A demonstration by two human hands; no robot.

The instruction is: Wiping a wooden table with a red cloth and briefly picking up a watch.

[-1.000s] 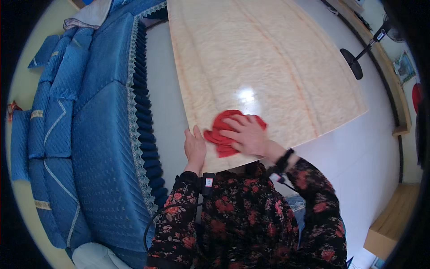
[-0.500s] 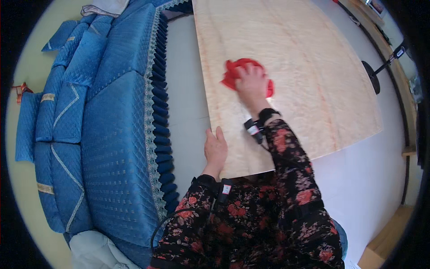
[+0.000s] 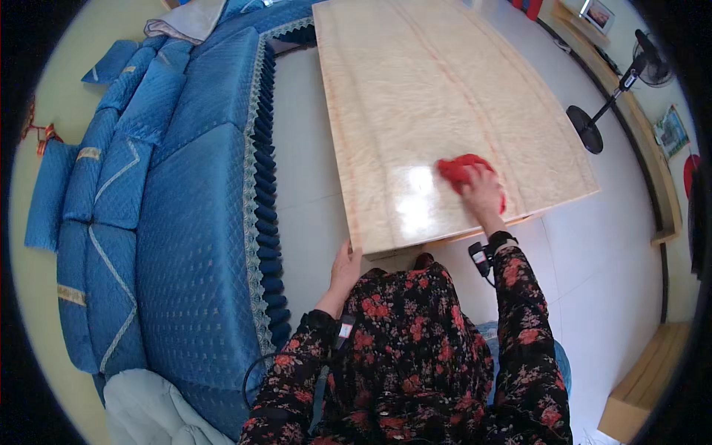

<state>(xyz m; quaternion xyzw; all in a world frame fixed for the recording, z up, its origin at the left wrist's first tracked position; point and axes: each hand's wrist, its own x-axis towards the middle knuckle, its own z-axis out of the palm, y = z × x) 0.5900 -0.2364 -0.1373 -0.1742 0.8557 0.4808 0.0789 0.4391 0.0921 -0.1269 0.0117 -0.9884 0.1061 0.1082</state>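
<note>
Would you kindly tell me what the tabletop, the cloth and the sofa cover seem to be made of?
Tabletop: perhaps polished stone or an imitation, cream with rusty veins and a bright reflection.
Cloth: soft, matt red fabric, crumpled under the right hand; fibre unclear.
Sofa cover: quilted blue textile, perhaps velvety, judging by its stitched pattern and soft sheen.

Your right hand [image 3: 482, 194] is on top of the red cloth [image 3: 458, 169] on the table [image 3: 400, 89], in from the near edge, roughly midway between the near corners; slight blur, grip unclear. Your left hand [image 3: 345, 271] has its fingers at the near-left corner. Blue sofa [image 3: 189, 245] runs along the left edge, floor [image 3: 304, 170] between. Fan [image 3: 586, 133] stands off the right edge.
</note>
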